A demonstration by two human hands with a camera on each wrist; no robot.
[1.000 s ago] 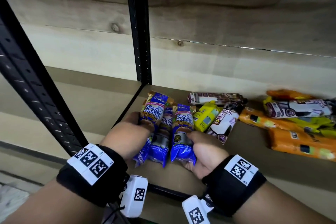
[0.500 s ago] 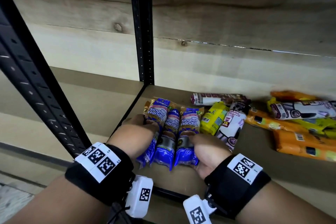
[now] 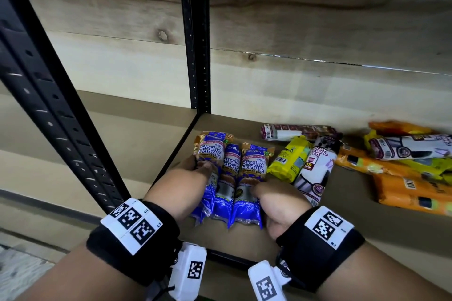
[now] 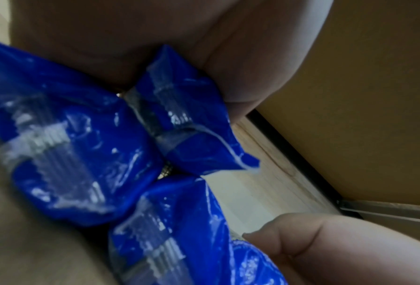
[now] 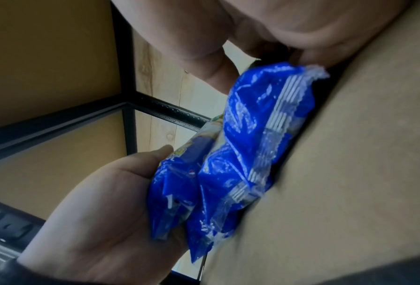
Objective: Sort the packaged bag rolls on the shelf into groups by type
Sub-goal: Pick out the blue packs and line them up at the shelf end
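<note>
The shelf [image 3: 342, 227] is a brown board with a black metal front edge; a black upright post [image 3: 195, 56] stands at its back left corner, against a pale wooden wall [image 3: 318, 32]. Left of the post the next bay lies bare, and a strip of board shows between the packs and the front edge.

On the right, well apart from the hands, orange packs [image 3: 411, 190] lie in a loose pile that runs to the picture's edge, with a white and purple pack [image 3: 411, 146] on top. Nearer the middle a white drawstring pack [image 3: 315, 173] and a yellow pack [image 3: 291, 159] lie side by side, touching, and a dark red pack [image 3: 298, 131] lies crosswise behind them.

Three blue packs [image 3: 230, 173] sit side by side at the shelf's left end, just beside its left edge. The left hand [image 3: 186, 178] curls round the outer left pack; the right hand [image 3: 276, 198] grips the right one, just beside the drawstring pack. Their sealed blue ends [image 4: 192, 135] point toward the front edge.
</note>
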